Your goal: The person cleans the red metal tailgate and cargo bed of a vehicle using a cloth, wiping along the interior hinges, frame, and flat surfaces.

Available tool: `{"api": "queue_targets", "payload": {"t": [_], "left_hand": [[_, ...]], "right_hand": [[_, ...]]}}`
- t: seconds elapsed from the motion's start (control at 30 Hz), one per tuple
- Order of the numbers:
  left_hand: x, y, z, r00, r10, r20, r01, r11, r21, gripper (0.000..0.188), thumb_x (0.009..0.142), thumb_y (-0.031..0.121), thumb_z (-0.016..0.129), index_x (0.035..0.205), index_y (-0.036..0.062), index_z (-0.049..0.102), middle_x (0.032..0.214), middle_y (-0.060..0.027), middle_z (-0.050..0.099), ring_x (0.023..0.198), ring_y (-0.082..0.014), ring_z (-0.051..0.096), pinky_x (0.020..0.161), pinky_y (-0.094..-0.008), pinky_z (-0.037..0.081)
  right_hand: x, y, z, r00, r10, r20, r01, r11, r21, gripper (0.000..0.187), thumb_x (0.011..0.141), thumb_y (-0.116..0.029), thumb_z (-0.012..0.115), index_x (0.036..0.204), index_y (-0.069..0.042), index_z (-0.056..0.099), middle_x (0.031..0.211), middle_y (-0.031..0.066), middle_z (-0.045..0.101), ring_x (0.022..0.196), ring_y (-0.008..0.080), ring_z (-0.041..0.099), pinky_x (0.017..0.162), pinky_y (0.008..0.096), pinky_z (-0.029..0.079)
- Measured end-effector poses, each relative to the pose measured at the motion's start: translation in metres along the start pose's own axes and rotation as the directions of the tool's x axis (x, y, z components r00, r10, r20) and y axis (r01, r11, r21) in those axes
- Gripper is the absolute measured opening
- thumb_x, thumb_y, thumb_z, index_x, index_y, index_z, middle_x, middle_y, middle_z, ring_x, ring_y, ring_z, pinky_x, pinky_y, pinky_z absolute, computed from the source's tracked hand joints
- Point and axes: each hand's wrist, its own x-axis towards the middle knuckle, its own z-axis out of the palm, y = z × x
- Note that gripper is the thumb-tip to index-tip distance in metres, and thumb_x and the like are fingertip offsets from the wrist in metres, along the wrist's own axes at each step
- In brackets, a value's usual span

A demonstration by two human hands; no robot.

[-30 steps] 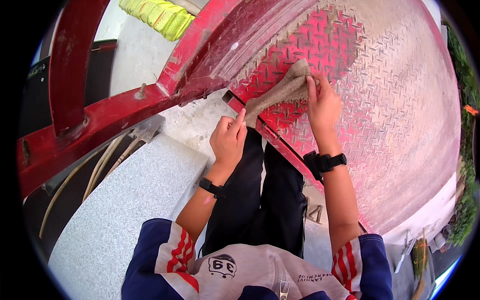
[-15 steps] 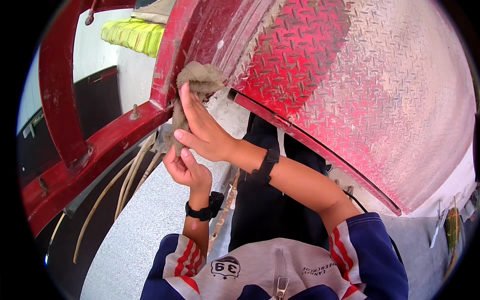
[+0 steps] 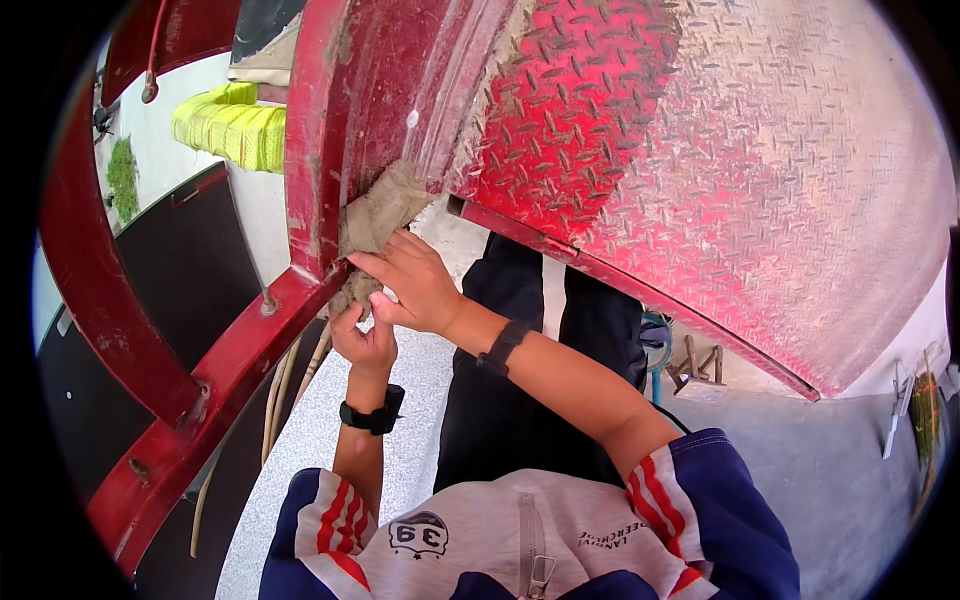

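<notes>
A dusty grey-brown rag (image 3: 385, 207) lies bunched in the corner where a red metal frame (image 3: 312, 160) meets the beam below it. Its lower end hangs down beside that beam. With bent fingers, my right hand (image 3: 418, 284) grips the middle of the rag, thumb pointing toward my other hand. Just below it, my left hand (image 3: 364, 341) pinches the rag's lower end between thumb and fingers. The thumbs nearly meet. Both wrists wear black bands, and part of the rag is hidden behind my fingers.
A red, worn tread-plate panel (image 3: 600, 130) slopes away on the right, its edge (image 3: 640, 298) above my legs. Under my left arm is a speckled pale surface (image 3: 290, 480). Pale hoses (image 3: 280, 400) hang beneath the red beam. Someone in a yellow-green sleeve (image 3: 235, 130) is behind the frame.
My right hand has gone from flat and stretched out to bent fingers on the rag. The rag's upper part now lies smoother and folded over. The whole view has shifted a little.
</notes>
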Motion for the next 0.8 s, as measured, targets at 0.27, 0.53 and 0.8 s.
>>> {"api": "queue_targets", "payload": {"t": [0.27, 0.53, 0.8], "left_hand": [[0.030, 0.005, -0.008, 0.954, 0.239, 0.179, -0.286, 0.905, 0.315, 0.031, 0.074, 0.002, 0.082, 0.099, 0.0048, 0.065, 0.079, -0.0106, 0.066, 0.057, -0.0297, 0.056, 0.052, -0.0369, 0.045], [0.049, 0.021, -0.011, 0.933, 0.254, 0.254, -0.333, 0.877, 0.345, 0.025, 0.071, 0.004, 0.084, 0.093, 0.0048, 0.070, 0.069, -0.0063, 0.061, 0.052, -0.0240, 0.053, 0.048, -0.0341, 0.042], [0.069, 0.028, -0.026, 0.935, 0.172, 0.311, -0.225, 0.964, 0.144, 0.023, 0.071, -0.001, 0.079, 0.090, 0.0064, 0.068, 0.068, -0.0077, 0.061, 0.055, -0.0252, 0.058, 0.051, -0.0343, 0.045]], "right_hand": [[-0.012, 0.034, 0.004, 0.992, 0.058, -0.112, -0.074, 0.987, -0.140, 0.057, 0.073, -0.009, 0.069, 0.129, -0.011, 0.058, 0.100, 0.0125, 0.060, 0.096, 0.0351, 0.058, 0.089, 0.0457, 0.047], [-0.003, 0.062, -0.004, 0.999, 0.027, -0.045, -0.036, 0.977, -0.208, 0.057, 0.072, -0.003, 0.065, 0.127, -0.012, 0.055, 0.098, 0.0120, 0.054, 0.093, 0.0349, 0.052, 0.084, 0.0448, 0.044], [-0.002, 0.058, -0.005, 0.991, 0.105, -0.088, -0.123, 0.967, -0.224, 0.057, 0.072, -0.007, 0.068, 0.128, -0.008, 0.055, 0.103, 0.0134, 0.055, 0.099, 0.0345, 0.052, 0.087, 0.0439, 0.046]]}}
